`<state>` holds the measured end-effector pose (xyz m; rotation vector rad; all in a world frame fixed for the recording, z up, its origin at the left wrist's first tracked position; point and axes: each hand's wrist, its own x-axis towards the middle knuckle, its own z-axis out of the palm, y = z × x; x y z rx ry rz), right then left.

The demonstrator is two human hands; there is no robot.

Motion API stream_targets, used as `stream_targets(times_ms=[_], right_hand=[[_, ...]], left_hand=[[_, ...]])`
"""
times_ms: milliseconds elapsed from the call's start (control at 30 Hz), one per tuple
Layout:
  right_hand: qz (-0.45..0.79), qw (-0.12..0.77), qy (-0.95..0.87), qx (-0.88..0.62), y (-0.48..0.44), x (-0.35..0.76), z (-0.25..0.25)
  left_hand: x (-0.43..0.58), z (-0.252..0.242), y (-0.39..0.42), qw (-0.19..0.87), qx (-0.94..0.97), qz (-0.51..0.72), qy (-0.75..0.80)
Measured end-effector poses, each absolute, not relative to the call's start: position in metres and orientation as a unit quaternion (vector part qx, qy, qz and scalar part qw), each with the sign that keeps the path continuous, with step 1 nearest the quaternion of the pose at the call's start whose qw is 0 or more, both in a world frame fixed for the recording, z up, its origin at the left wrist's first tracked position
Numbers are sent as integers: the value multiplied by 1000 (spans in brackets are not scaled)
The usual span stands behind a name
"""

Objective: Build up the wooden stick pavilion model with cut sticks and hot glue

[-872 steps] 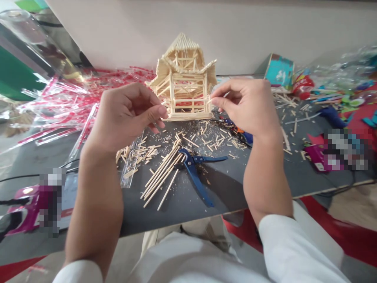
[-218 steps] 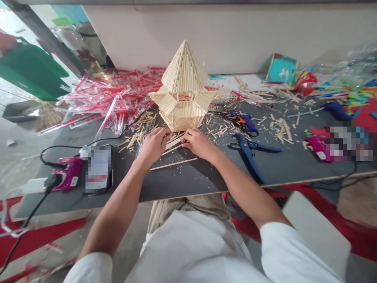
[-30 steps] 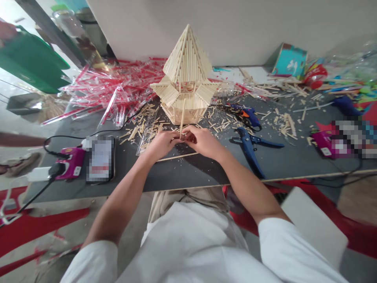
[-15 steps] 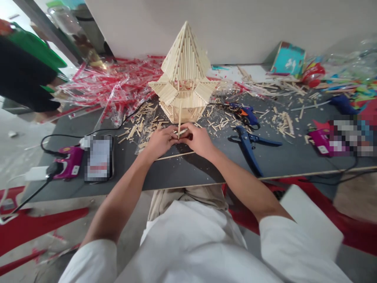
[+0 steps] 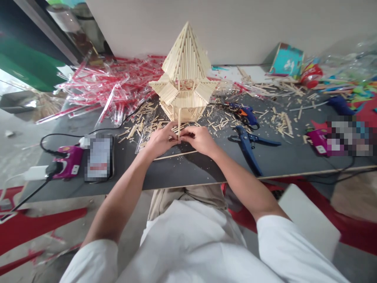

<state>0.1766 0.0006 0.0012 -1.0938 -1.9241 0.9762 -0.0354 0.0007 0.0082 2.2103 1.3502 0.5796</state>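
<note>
A pale stick-built pagoda model (image 5: 184,78) stands on the dark board (image 5: 188,173), close to the wall. In front of its base my left hand (image 5: 160,140) and my right hand (image 5: 198,138) meet, fingers pinched together round a thin wooden stick (image 5: 178,124) that stands upright between them. Another long stick (image 5: 175,155) lies flat on the board just below my hands. More loose sticks and short offcuts lie scattered around the model's base.
Blue cutters (image 5: 249,147) and a blue glue gun (image 5: 246,114) lie right of my hands. A phone (image 5: 98,156) and a pink device (image 5: 66,167) with cables sit at the left. Red-and-clear wrappers (image 5: 112,86) pile up behind; coloured craft clutter (image 5: 338,94) fills the right.
My hands have stayed together at the model's base, holding the upright stick. A dark-clothed person at the far left half a second ago is gone from view. The camera has shifted slightly.
</note>
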Motion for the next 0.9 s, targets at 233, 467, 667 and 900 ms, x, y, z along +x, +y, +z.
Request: stream_targets(times_ms=[233,467,667,900], right_hand=[[357,334,-769,-413,-1,173,1],[363,335,-771,-403,0,173,1],[417,366,-718,-420,1,172,-6],[438,376,-686,-443,4,175,-6]], left_hand=[[-35,7,1,275,784,229,507],[-36,-4,4,259,788,261,494],[-34,-2,2,243,797,244,497],[-33,2,1,228,804,237,496]])
